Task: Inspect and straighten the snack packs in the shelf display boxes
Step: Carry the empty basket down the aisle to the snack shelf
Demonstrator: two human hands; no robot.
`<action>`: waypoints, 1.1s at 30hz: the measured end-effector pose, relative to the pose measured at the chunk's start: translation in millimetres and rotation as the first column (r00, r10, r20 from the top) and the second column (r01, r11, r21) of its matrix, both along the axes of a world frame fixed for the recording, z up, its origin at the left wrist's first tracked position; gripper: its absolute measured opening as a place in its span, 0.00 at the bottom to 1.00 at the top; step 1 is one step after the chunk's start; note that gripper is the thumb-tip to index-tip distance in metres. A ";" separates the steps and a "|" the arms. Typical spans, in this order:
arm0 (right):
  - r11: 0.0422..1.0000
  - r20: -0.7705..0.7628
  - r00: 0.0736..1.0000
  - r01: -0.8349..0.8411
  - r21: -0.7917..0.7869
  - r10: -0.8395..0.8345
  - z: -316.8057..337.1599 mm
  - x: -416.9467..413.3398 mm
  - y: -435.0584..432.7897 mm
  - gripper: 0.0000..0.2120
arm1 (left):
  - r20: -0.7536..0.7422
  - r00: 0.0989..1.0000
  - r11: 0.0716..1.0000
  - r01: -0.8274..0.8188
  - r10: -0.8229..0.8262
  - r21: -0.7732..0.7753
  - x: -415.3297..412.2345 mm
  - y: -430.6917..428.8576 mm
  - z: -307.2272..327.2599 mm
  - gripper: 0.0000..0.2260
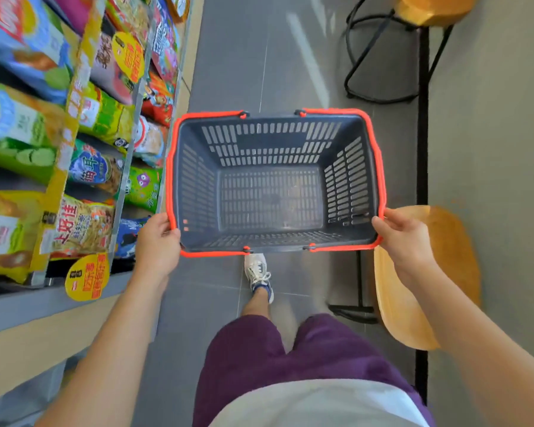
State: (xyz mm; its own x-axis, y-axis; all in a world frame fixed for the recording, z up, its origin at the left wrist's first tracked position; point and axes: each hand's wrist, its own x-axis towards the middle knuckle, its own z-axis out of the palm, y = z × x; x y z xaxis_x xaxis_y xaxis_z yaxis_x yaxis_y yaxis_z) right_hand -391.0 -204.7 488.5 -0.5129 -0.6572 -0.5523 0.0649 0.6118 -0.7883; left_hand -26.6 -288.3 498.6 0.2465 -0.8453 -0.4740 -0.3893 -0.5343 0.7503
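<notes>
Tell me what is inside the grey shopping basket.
Nothing lies in the basket: its slotted grey bottom and walls show bare. The left hand and right hand grip its near corners, hiding only bits of the orange rim.

We read 上好佳 in red characters on the yellow snack pack (pixel 80 226) at the near end of the shelf (pixel 37 306). On the blue-labelled pack (pixel 94 171) just beyond it we make out 猫耳 in white. The round yellow tag (pixel 87 277) hanging at the shelf's front edge carries red Chinese characters, as does a second round tag (pixel 128 57) farther along, but both are too blurred for us to read. Print on the other packs is smeared beyond reading.
</notes>
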 end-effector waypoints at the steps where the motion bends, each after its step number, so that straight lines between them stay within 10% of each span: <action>1: 1.000 -0.008 1.000 -0.001 -0.005 0.001 10.1 0.5 -15.2 0.09 | 0.000 1.000 1.000 0.010 -0.010 -0.012 1.1 -19.1 9.3 0.18; 33: 0.983 -0.299 0.954 -0.057 -0.177 0.001 88.4 -209.1 -597.9 0.09 | -0.289 0.957 0.994 -0.054 0.026 -0.090 -190.7 -564.2 88.4 0.10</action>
